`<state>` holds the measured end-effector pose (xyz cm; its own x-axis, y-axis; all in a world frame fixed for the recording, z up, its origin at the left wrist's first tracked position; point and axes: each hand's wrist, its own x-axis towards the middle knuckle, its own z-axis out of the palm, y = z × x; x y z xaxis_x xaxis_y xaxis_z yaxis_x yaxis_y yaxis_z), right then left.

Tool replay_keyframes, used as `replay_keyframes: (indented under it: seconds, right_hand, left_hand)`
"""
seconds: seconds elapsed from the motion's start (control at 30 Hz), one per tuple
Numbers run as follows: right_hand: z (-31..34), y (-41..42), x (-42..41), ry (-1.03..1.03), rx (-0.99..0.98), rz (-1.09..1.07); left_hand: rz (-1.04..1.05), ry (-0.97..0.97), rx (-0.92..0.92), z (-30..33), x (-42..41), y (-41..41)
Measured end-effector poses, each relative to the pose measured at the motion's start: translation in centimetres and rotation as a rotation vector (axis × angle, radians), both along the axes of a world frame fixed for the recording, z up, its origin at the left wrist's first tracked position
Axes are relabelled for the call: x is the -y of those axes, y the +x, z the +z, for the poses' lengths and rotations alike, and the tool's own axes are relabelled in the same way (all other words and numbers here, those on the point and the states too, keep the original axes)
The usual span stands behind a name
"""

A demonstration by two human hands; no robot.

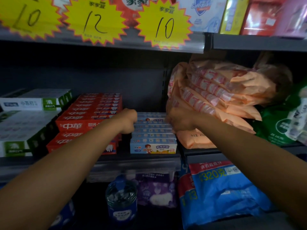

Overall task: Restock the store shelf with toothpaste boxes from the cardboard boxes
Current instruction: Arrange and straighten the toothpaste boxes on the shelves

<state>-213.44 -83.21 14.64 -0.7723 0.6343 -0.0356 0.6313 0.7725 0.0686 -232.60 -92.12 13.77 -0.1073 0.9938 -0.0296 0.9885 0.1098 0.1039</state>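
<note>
A row of several light-blue children's toothpaste boxes (153, 146) stands on the dark shelf (136, 159), running from front to back. My left hand (127, 121) is at the left end of the rear boxes with fingers curled against them. My right hand (180, 120) is at their right end, blurred, fingers bent round the box ends. Both hands hold the rear light-blue boxes between them. Red toothpaste boxes (86, 118) are stacked just left of the row. White-and-green toothpaste boxes (25, 123) sit further left.
Orange plastic packs (219, 97) are piled right of the row, pressing near my right wrist. Green packs (280, 128) lie far right. Yellow price tags (98, 20) hang from the shelf above. Below are a blue-capped bottle (122, 201), purple packs (157, 190) and blue bags (221, 190).
</note>
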Motion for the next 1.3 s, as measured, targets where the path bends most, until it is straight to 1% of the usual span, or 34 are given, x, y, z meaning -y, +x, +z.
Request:
replay_keyframes:
  seconds: [0.1, 0.23, 0.37, 0.43, 0.57, 0.77, 1.0, 1.13, 1.3]
  right_hand:
    - [1.3, -1.0, -1.6, 0.068, -0.021, -0.029]
    - [1.7, -2.7, -4.6, 0.032, 0.003, -0.079]
    - [0.4, -4.1, -7.9, 0.032, 0.007, -0.132]
    - [-0.6, -4.7, -9.5, 0.041, 0.029, -0.138]
    - [-1.8, -5.6, -11.7, 0.027, 0.065, -0.148]
    - [-2.9, -6.6, -13.1, -0.005, 0.121, -0.154]
    - [-3.3, -7.1, -13.3, 0.005, 0.189, -0.151]
    - [-3.4, -7.1, -14.0, -0.003, 0.158, -0.131]
    - [-2.5, -6.9, -12.8, -0.018, 0.199, -0.08]
  left_hand:
    - [0.007, 0.059, -0.002, 0.8, -1.9, -0.5]
    - [-0.006, 0.076, -0.015, 1.0, -5.0, -1.8]
    - [-0.006, 0.085, -0.045, 1.1, -7.5, -2.6]
    - [0.009, 0.078, -0.063, 0.7, -8.6, -2.9]
    - [0.022, 0.006, -0.082, -0.7, -10.5, -3.6]
    - [-0.02, -0.043, -0.108, -2.4, -12.2, -3.8]
    - [-0.017, -0.017, -0.119, -2.8, -12.7, -4.0]
    - [-0.025, 0.033, -0.144, -2.8, -13.0, -4.0]
    - [-0.042, 0.033, -0.13, -2.4, -12.4, -3.6]
